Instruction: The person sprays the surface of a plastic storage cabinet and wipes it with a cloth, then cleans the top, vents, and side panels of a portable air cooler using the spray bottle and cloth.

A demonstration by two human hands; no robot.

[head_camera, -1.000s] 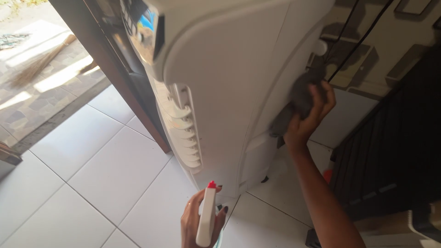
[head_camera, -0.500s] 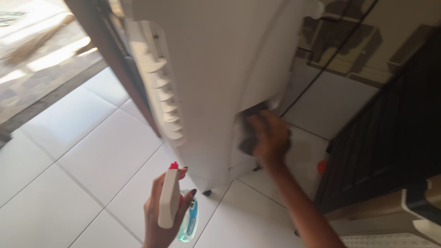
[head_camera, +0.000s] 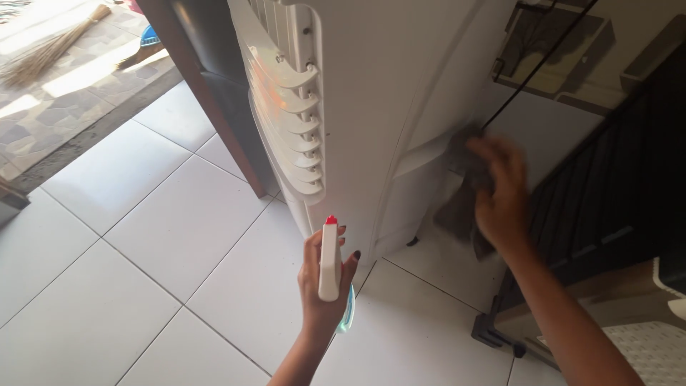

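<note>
A tall white air cooler (head_camera: pixel 371 107) stands on pale floor tiles (head_camera: pixel 143 236). Against its lower side the right hand (head_camera: pixel 504 193) presses a grey cloth (head_camera: pixel 461 189) (blurred). The left hand (head_camera: pixel 323 279) grips a spray bottle (head_camera: pixel 330 261) upright, just before the cooler's base.

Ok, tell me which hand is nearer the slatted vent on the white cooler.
Left. The left hand, holding a spray bottle, is just below the vent; the right hand presses a grey cloth on the far side panel.
</note>
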